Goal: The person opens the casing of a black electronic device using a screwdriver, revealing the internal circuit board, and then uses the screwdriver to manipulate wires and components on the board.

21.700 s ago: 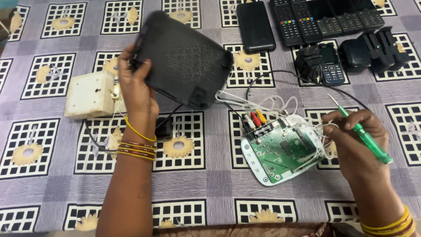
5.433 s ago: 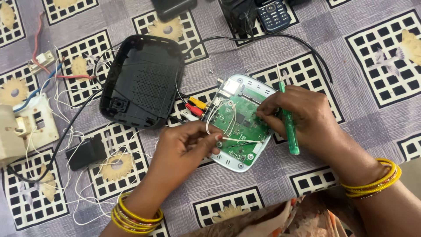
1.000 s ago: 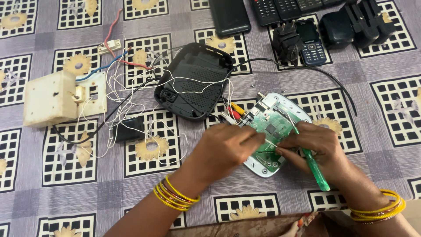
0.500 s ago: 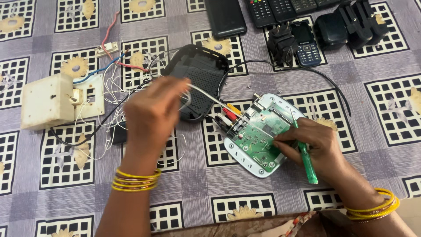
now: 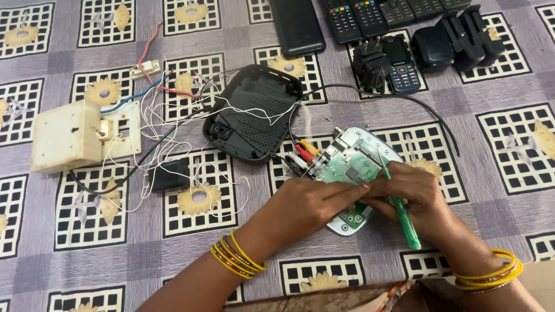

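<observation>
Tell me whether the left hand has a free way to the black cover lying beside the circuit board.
Probably yes. The left hand rests on the green circuit board, and the black cover lies just beyond it, upturned. Only thin white wires and the coloured plugs lie between; nothing solid blocks it.

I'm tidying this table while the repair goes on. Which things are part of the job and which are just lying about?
In use: green circuit board, green screwdriver in right hand, left hand on the board.

Lying about: black cover, cream switch box, remotes, small phone.
</observation>
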